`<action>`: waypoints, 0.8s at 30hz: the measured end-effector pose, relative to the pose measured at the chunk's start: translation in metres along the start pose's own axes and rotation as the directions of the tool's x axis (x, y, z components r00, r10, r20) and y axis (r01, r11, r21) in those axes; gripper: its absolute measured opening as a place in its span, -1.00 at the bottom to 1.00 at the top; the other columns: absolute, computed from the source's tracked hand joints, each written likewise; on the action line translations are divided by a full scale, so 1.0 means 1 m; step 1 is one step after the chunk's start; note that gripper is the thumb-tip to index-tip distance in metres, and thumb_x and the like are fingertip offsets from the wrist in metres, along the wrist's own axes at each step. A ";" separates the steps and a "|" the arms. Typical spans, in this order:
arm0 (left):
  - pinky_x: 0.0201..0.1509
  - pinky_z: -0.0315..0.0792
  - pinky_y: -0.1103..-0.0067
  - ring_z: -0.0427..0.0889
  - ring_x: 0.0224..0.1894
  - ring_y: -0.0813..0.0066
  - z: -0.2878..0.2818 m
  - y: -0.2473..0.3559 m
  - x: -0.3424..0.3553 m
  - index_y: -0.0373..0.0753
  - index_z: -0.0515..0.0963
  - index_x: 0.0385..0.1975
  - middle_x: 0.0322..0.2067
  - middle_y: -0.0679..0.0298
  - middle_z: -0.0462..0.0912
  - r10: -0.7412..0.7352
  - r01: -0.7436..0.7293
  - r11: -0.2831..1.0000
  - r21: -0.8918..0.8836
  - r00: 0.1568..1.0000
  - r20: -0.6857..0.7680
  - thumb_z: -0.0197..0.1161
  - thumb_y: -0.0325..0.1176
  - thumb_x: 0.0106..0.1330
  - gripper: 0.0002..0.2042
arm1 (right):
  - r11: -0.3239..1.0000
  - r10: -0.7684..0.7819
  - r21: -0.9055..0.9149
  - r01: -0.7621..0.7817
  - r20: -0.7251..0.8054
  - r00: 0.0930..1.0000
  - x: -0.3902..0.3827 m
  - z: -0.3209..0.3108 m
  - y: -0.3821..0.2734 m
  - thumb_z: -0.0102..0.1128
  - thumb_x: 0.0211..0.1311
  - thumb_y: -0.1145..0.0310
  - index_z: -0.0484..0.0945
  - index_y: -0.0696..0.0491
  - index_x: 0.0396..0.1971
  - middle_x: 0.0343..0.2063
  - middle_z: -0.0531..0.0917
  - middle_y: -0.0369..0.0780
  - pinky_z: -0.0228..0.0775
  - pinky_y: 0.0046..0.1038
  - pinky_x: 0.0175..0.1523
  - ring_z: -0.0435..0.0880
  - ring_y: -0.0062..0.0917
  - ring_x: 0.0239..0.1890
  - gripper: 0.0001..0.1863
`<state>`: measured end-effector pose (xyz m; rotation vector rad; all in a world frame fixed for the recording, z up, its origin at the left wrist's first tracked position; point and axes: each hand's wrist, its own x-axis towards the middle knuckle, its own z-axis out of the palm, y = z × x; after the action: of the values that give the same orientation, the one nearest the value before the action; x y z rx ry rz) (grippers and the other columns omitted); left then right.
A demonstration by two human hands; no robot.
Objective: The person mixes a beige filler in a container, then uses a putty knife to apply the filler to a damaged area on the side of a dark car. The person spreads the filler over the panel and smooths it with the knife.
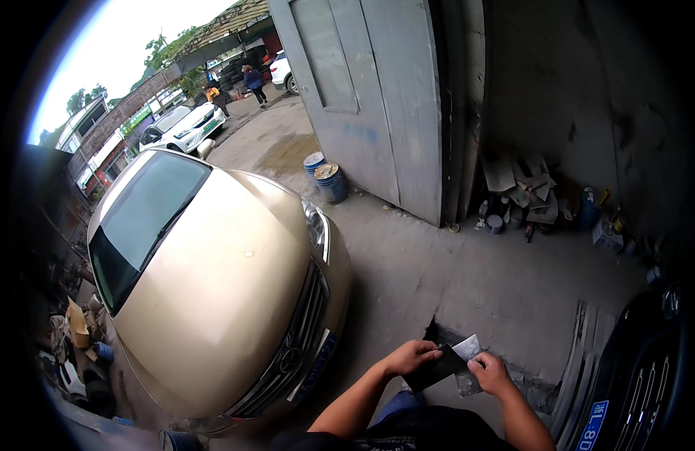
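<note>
Low in front of my body, my left hand (414,358) is closed on a dark flat sheet (435,370), pinched at its upper edge. Close by on the right, my right hand (489,373) grips a small whitish, silvery sheet (466,346) between thumb and fingers. A grey piece (468,383) hangs below that hand; whether it belongs to the same sheet I cannot tell. The dark sheet and the silvery one meet or overlap between my hands. Their exact kind does not show.
A gold car (220,255) stands at the left, a dark car (641,376) at the lower right. Blue drums (331,183) sit beside a grey metal door (347,98). Papers and cans (524,188) lie along the wall. Two people (253,81) are far off near a white car (180,126).
</note>
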<state>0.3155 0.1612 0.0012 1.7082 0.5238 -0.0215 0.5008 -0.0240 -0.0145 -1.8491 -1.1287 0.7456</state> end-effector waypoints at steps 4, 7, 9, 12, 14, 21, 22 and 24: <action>-0.22 0.42 0.56 0.51 -0.33 0.59 -0.038 -0.005 0.040 -0.36 0.55 -0.21 -0.42 0.32 0.58 -0.053 0.057 0.992 -0.108 0.998 0.035 0.01 -0.02 0.43 -0.57 | 0.993 0.091 -0.070 -0.095 -0.061 0.994 0.024 -0.018 0.008 0.19 0.20 0.19 0.52 0.17 -0.48 -0.63 0.56 -0.10 0.38 -0.36 -0.35 0.58 -0.36 -0.52 -0.69; -0.19 0.42 0.53 0.50 -0.32 0.55 -0.041 0.012 0.073 -0.36 0.53 -0.24 -0.42 0.29 0.57 -0.167 0.163 0.975 -0.149 0.986 -0.014 -0.01 0.01 0.43 -0.54 | 0.974 0.190 -0.103 -0.200 -0.100 0.977 0.028 -0.031 0.015 0.23 0.17 0.24 0.52 0.17 -0.46 -0.61 0.57 -0.10 0.39 -0.36 -0.33 0.59 -0.34 -0.50 -0.73; -0.16 0.41 0.51 0.50 -0.31 0.53 -0.032 0.009 0.093 -0.37 0.51 -0.28 -0.44 0.26 0.55 -0.147 0.128 0.978 -0.166 0.984 -0.103 -0.01 0.01 0.43 -0.55 | 0.976 0.167 -0.114 -0.183 -0.141 0.976 0.030 -0.031 0.016 0.25 0.13 0.30 0.52 0.17 -0.45 -0.58 0.59 -0.10 0.41 -0.36 -0.30 0.61 -0.33 -0.47 -0.78; -0.15 0.40 0.51 0.49 -0.31 0.53 -0.008 -0.006 0.119 -0.36 0.48 -0.28 -0.48 0.20 0.52 -0.017 0.000 0.996 -0.090 0.981 -0.192 0.04 -0.11 0.41 -0.65 | 0.989 0.080 -0.104 -0.104 -0.208 0.975 0.030 -0.034 0.021 0.27 0.06 0.38 0.52 0.17 -0.45 -0.52 0.62 -0.11 0.43 -0.39 -0.24 0.63 -0.38 -0.41 -0.82; -0.14 0.40 0.53 0.48 -0.32 0.54 0.001 0.002 0.133 -0.34 0.49 -0.28 -0.47 0.22 0.54 0.052 -0.055 0.998 -0.032 0.994 -0.092 0.07 -0.17 0.39 -0.70 | 0.989 0.132 -0.034 -0.143 -0.217 0.967 0.030 -0.042 0.031 0.28 0.01 0.43 0.52 0.19 -0.47 -0.50 0.63 -0.13 0.43 -0.43 -0.20 0.63 -0.46 -0.37 -0.84; -0.24 0.41 0.58 0.48 -0.39 0.63 0.027 0.035 0.169 -0.34 0.54 -0.35 -0.48 0.32 0.59 0.043 -0.042 0.998 -0.044 0.999 0.017 0.14 -0.24 0.36 -0.76 | 0.966 0.260 0.032 -0.258 -0.130 0.957 0.023 -0.088 0.070 0.26 0.07 0.39 0.55 0.17 -0.40 -0.48 0.64 -0.12 0.42 -0.38 -0.26 0.62 -0.42 -0.40 -0.83; -0.27 0.42 0.58 0.48 -0.42 0.64 0.031 0.040 0.174 -0.34 0.54 -0.37 -0.50 0.32 0.59 0.012 -0.011 1.000 -0.023 1.000 0.007 0.15 -0.24 0.35 -0.75 | 0.967 0.257 0.042 -0.253 -0.139 0.956 0.023 -0.095 0.074 0.26 0.06 0.41 0.54 0.17 -0.40 -0.50 0.62 -0.14 0.41 -0.39 -0.26 0.60 -0.47 -0.40 -0.84; -0.31 0.42 0.58 0.48 -0.45 0.64 0.042 0.042 0.190 -0.34 0.54 -0.38 -0.54 0.33 0.58 -0.017 0.017 1.000 -0.025 1.000 -0.021 0.17 -0.22 0.34 -0.74 | 0.978 0.208 0.026 -0.207 -0.184 0.961 0.021 -0.109 0.084 0.27 0.06 0.39 0.54 0.17 -0.36 -0.49 0.62 -0.13 0.41 -0.36 -0.24 0.60 -0.44 -0.38 -0.81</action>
<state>0.5121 0.1793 -0.0260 1.6809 0.5523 -0.0086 0.6323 -0.0634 -0.0363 -2.0067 -0.8209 0.6756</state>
